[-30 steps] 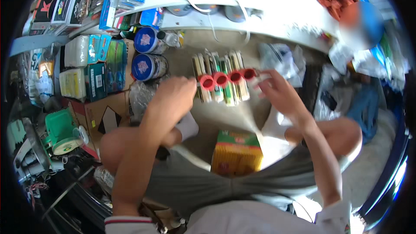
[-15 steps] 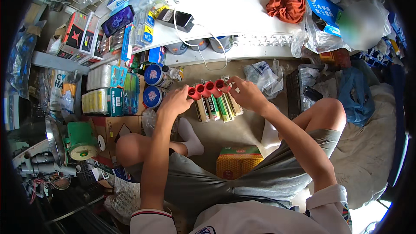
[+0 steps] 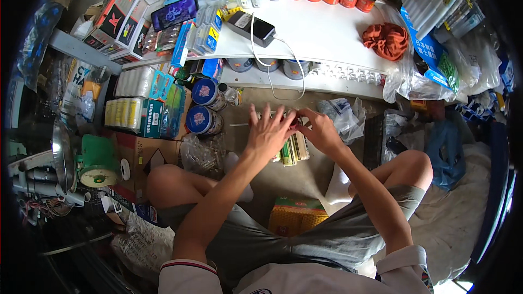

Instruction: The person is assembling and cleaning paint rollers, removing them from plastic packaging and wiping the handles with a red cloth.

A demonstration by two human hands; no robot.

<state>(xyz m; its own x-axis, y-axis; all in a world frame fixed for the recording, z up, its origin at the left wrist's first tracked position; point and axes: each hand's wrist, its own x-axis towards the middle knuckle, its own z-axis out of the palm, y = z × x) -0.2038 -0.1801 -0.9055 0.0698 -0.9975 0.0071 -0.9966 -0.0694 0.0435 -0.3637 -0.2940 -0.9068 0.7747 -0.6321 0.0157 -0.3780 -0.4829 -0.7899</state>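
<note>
My left hand [image 3: 268, 135] lies over the far end of a row of long, narrow packs, its fingers stretched out and spread. Its palm and fingers hide most of the red round tube ends there. My right hand [image 3: 322, 132] is bent closed at the right of the row. Its fingertips press at a dark red tube end [image 3: 295, 122], close to the left fingertips. Below the hands, the cream and green packs [image 3: 294, 151] point toward me. The exact grip of the right fingers is partly hidden.
A yellow box [image 3: 291, 218] sits between my legs. Two blue-lidded jars [image 3: 202, 120] stand left of my hands. Clear plastic bags [image 3: 346, 120] lie at the right. Beyond is a white shelf [image 3: 321, 27] with orange cans, spray cans and a black adapter [image 3: 251, 28].
My left hand has moved right from the row's left end and spread over the tube ends. My right hand has shifted slightly nearer me. The head view has turned a little.
</note>
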